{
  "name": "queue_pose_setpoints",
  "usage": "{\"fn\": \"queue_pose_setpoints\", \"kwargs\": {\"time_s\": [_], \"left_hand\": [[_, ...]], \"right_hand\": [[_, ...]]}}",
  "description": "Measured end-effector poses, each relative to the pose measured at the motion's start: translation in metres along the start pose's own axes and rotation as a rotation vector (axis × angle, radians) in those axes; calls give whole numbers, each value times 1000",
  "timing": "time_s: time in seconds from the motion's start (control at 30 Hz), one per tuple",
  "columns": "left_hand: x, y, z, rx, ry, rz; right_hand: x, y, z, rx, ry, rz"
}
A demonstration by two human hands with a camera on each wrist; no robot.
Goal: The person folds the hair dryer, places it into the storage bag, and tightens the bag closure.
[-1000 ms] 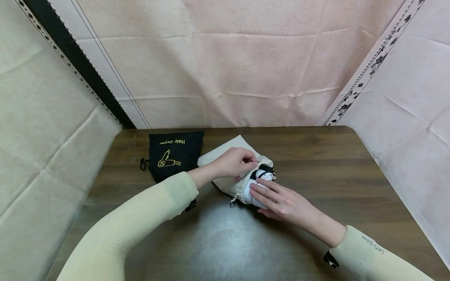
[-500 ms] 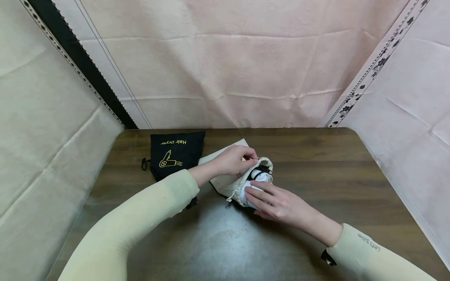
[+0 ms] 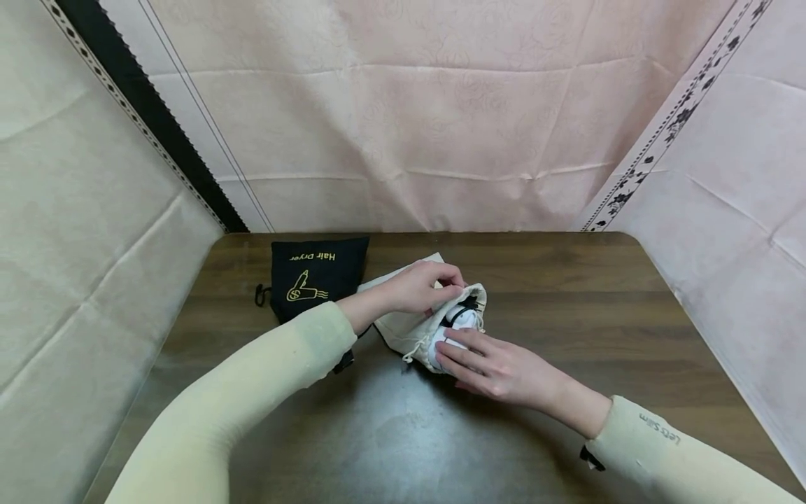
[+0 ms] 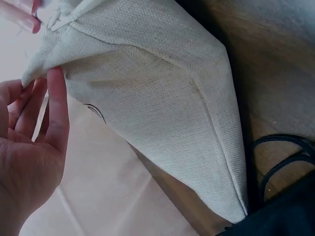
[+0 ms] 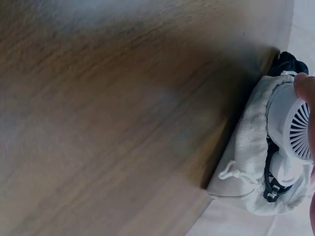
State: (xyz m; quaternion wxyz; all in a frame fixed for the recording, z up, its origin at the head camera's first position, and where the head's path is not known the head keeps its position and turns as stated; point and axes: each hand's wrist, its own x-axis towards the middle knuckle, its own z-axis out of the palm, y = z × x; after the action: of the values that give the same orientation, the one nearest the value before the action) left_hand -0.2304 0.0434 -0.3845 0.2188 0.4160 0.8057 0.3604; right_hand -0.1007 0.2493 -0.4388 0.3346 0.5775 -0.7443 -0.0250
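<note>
A cream drawstring bag (image 3: 403, 329) lies on the table with its mouth toward the right. Inside the mouth sits a white hair dryer (image 5: 283, 115), its round slotted grille facing outward and a black cord (image 5: 269, 169) beside it. My left hand (image 3: 417, 288) pinches the far rim of the mouth between thumb and fingers, as the left wrist view confirms at the cloth edge (image 4: 54, 56). My right hand (image 3: 497, 367) holds the outer end of the dryer, fingers over it and thumb low. The dryer's inner part is hidden in the bag.
A black pouch (image 3: 343, 273) printed "Hair Dryer" lies left of the cream bag, with a black cord loop (image 3: 261, 294) at its side. The brown wooden table (image 3: 567, 301) ends at a back edge before pale cloth hangings (image 3: 403, 140).
The hair dryer has gone deeper into the bag as my right hand moved slightly left. The bag's rim has come up around its end; my left hand keeps its pinch.
</note>
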Motion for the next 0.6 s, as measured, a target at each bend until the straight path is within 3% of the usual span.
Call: {"fn": "queue_pose_setpoints", "kwargs": {"time_s": [0.17,0.3,0.6], "left_hand": [[1,1,2,55,23,70],[1,2,3,27,2,118],[-3,1,-2,-25,46,62]], "right_hand": [[1,1,-1,-12,-36,-22],[2,4,-1,5,-51,-8],[-4,4,-3,147,50,168]]}}
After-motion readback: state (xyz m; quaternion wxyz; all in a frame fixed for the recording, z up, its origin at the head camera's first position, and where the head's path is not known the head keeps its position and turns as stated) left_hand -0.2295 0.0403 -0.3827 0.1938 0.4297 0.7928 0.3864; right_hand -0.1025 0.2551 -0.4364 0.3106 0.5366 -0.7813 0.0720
